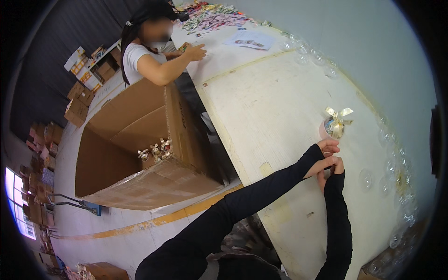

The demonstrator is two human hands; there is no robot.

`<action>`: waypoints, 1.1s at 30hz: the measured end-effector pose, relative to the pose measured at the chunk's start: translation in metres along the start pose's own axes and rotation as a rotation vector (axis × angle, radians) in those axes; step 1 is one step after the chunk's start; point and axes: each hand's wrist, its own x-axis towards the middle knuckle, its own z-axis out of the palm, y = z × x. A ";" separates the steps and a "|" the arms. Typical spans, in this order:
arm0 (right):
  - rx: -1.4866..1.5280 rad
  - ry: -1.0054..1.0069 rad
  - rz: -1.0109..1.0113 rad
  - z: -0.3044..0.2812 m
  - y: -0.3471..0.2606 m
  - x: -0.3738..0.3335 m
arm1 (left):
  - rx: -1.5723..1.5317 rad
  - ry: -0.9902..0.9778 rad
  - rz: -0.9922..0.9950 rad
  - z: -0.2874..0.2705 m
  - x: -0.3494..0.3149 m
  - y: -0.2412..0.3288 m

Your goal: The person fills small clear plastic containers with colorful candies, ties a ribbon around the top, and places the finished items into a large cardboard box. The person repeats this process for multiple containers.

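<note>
Bowed ball (335, 127) sits in a pink ring just beyond the hands; judged near-finished. Left hand (328, 150) and right hand (337, 167) meet above the white table (266, 107), fingers drawn narrow; cannot tell whether they pinch anything. Similar balls (155, 149) lie in the open carton (154, 184); clear shells (367, 178) likely remain. Far end: wrapped pieces (214, 19), paper sheet (252, 40), co-worker (161, 70). Stacked boxes (76, 112) stand across the floor (116, 245).

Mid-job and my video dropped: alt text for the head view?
A person's black-sleeved left hand and right hand are close together over a white table, beside a round ornament with a gold bow; anything held is unclear. Clear plastic shells lie along the right. At left, a co-worker stands beyond an open carton holding more bowed ornaments.
</note>
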 end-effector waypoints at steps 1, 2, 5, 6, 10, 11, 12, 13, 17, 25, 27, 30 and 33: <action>0.057 0.088 -0.148 0.007 0.016 -0.001 | 0.134 0.045 0.081 0.002 -0.001 -0.003; 0.056 0.139 -0.047 0.005 0.024 -0.004 | 0.270 0.090 0.162 0.003 -0.001 -0.005; 0.122 0.215 0.263 0.004 0.038 -0.009 | 0.625 0.279 0.357 -0.006 0.000 0.001; 0.119 0.232 0.314 0.002 0.046 -0.008 | 0.693 0.324 0.344 -0.007 -0.001 0.001; -0.284 0.260 -0.070 -0.021 0.046 0.006 | 0.653 0.318 0.250 -0.014 0.000 -0.013; -0.493 0.281 -0.287 -0.027 0.046 0.012 | 0.647 0.310 0.236 -0.014 0.001 -0.009; -0.703 0.183 -0.146 -0.040 0.052 0.007 | 0.645 0.325 0.215 -0.017 0.001 -0.009; -0.887 0.231 -0.071 -0.048 0.056 0.004 | 0.644 0.341 0.194 -0.020 0.002 -0.008; -1.004 0.108 0.375 -0.083 0.095 -0.036 | 0.610 0.356 0.181 -0.016 0.011 -0.009; -0.335 -0.160 -0.150 -0.007 0.013 -0.032 | 0.566 0.223 0.128 -0.024 0.007 -0.022; -0.303 -0.218 -0.134 -0.004 -0.011 -0.026 | 0.497 0.220 0.085 -0.024 0.007 -0.019; -0.262 -0.205 -0.078 -0.006 -0.014 -0.025 | 0.488 0.219 0.032 -0.023 0.006 -0.013; -0.257 -0.165 -0.044 -0.012 0.006 -0.026 | 0.576 0.210 0.030 -0.022 0.005 -0.012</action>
